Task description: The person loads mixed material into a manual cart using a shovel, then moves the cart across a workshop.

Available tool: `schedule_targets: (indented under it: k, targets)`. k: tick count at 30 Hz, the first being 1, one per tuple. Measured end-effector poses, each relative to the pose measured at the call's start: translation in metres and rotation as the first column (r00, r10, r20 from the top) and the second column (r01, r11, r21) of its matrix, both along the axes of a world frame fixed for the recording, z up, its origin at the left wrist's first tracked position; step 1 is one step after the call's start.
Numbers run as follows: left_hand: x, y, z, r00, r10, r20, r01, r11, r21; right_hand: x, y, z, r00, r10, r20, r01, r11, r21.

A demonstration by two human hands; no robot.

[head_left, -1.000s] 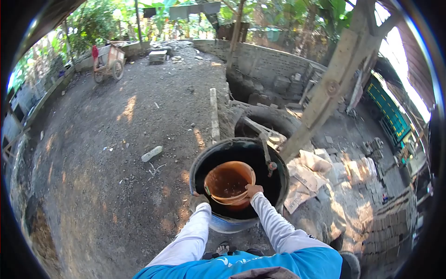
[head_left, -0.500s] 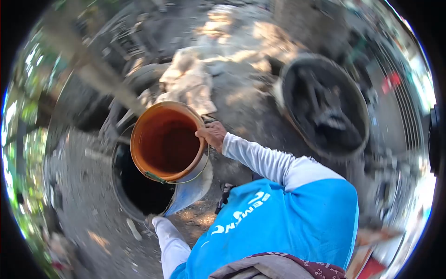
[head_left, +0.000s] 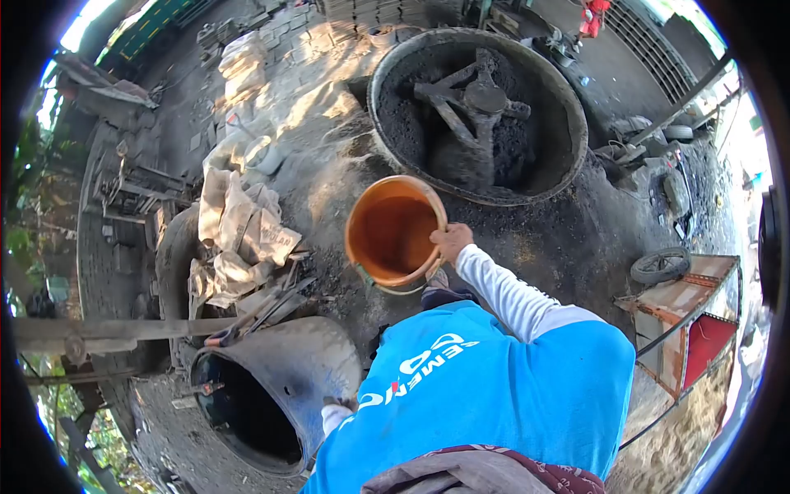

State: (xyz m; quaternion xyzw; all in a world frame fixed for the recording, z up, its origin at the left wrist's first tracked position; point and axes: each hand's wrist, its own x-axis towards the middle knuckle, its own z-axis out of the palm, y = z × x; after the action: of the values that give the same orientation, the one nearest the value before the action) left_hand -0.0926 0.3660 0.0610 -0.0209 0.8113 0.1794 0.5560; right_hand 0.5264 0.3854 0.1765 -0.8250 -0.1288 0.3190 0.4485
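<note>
An orange bucket with a wire handle hangs in front of my body, its open mouth facing up. My right hand is closed on the right side of its rim. Lower left, my left hand is by the side of a large blue-grey drum with a dark opening; its fingers are mostly hidden. Beyond the bucket stands a wide round mixer pan holding dark material and a metal paddle frame.
Pale sacks are heaped on the left. A wooden beam crosses the lower left. At the right are a tyre and a rusty metal box. A person in red is at the far top right.
The view has turned toward the mixer pan. My right hand has carried the bucket away from the drum's mouth toward the pan, and my left hand has shifted from the drum's rim to its side.
</note>
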Motion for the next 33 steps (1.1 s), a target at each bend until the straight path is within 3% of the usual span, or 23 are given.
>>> schedule_targets:
  k: [1, 4, 7, 9, 10, 11, 13, 14, 17, 18, 21, 23, 25, 26, 27, 28, 30, 32, 33]
  targets:
    - [0.032, 0.027, -0.008, 0.997, -0.067, 0.044, 0.066, 0.997, 0.028, 0.018, -0.010, 0.030, 0.994, -0.085, -0.075, 0.080, 0.995, -0.067]
    - [0.117, 0.113, -0.034, 0.959, -0.278, 0.053, 0.267, 0.951, 0.157, 0.085, -0.018, -0.009, 0.970, -0.240, 0.027, 0.242, 0.966, -0.088]
    - [0.199, 0.199, -0.047, 0.873, -0.480, 0.083, 0.456, 0.865, 0.210, 0.154, -0.002, -0.010, 0.957, -0.244, 0.155, 0.273, 0.939, -0.209]
    - [0.250, 0.247, -0.058, 0.706, -0.705, -0.070, 0.669, 0.631, 0.392, 0.214, 0.008, -0.057, 0.950, -0.312, 0.015, 0.311, 0.942, -0.122]
    - [0.275, 0.256, -0.046, 0.624, -0.771, -0.123, 0.739, 0.532, 0.415, 0.228, 0.011, -0.028, 0.977, -0.214, -0.008, 0.208, 0.959, -0.194]
    - [0.302, 0.261, -0.020, 0.536, -0.826, -0.178, 0.796, 0.423, 0.433, 0.224, 0.018, 0.014, 0.784, -0.534, -0.316, 0.545, 0.836, -0.060]
    - [0.341, 0.269, 0.002, 0.647, -0.759, -0.077, 0.690, 0.540, 0.481, 0.250, 0.020, -0.005, 0.761, -0.613, -0.213, 0.589, 0.790, -0.170]
    - [0.352, 0.272, 0.012, 0.695, -0.718, -0.025, 0.629, 0.592, 0.503, 0.290, 0.015, -0.089, 0.820, -0.570, -0.057, 0.537, 0.800, -0.266]
    - [0.351, 0.268, 0.038, 0.702, -0.712, -0.022, 0.610, 0.585, 0.534, 0.277, -0.007, -0.070, 0.789, -0.604, 0.110, 0.578, 0.669, -0.467]
    - [0.336, 0.266, 0.026, 0.732, -0.681, -0.011, 0.574, 0.608, 0.548, 0.277, -0.023, -0.093, 0.736, -0.675, 0.048, 0.637, 0.668, -0.384]
    - [0.250, 0.264, -0.057, 0.628, -0.778, -0.024, 0.696, 0.547, 0.465, 0.280, -0.092, -0.169, 0.586, -0.794, -0.160, 0.764, 0.607, -0.218]
    - [0.225, 0.241, -0.050, 0.662, -0.747, 0.061, 0.748, 0.664, 0.021, 0.244, -0.118, -0.137, 0.410, -0.871, -0.270, 0.875, 0.459, -0.151]
    - [0.180, 0.217, -0.064, 0.830, -0.546, 0.116, 0.558, 0.811, -0.177, 0.207, -0.144, -0.105, 0.254, -0.898, -0.360, 0.946, 0.308, -0.100]
    - [0.172, 0.211, -0.061, 0.855, -0.507, 0.108, 0.518, 0.828, -0.213, 0.200, -0.172, -0.129, 0.246, -0.907, -0.343, 0.941, 0.308, -0.139]
    - [0.169, 0.210, -0.059, 0.852, -0.513, 0.106, 0.523, 0.825, -0.213, 0.169, -0.163, -0.078, 0.056, -0.918, -0.391, 0.981, 0.124, -0.150]
    - [0.169, 0.211, -0.055, 0.842, -0.530, 0.100, 0.539, 0.818, -0.201, 0.154, -0.182, -0.093, 0.006, -0.910, -0.414, 0.993, 0.054, -0.104]
    - [0.173, 0.223, -0.059, 0.800, -0.591, 0.109, 0.600, 0.784, -0.157, 0.118, -0.216, -0.116, -0.015, -0.904, -0.427, 0.995, 0.028, -0.094]
    - [0.199, 0.243, -0.068, 0.708, -0.693, 0.134, 0.706, 0.701, -0.102, 0.075, -0.236, -0.130, -0.039, -0.942, -0.332, 0.999, -0.026, -0.045]
    - [0.219, 0.258, -0.075, 0.638, -0.757, 0.145, 0.769, 0.635, -0.068, 0.066, -0.287, -0.215, 0.126, -0.975, -0.185, 0.992, 0.120, 0.043]
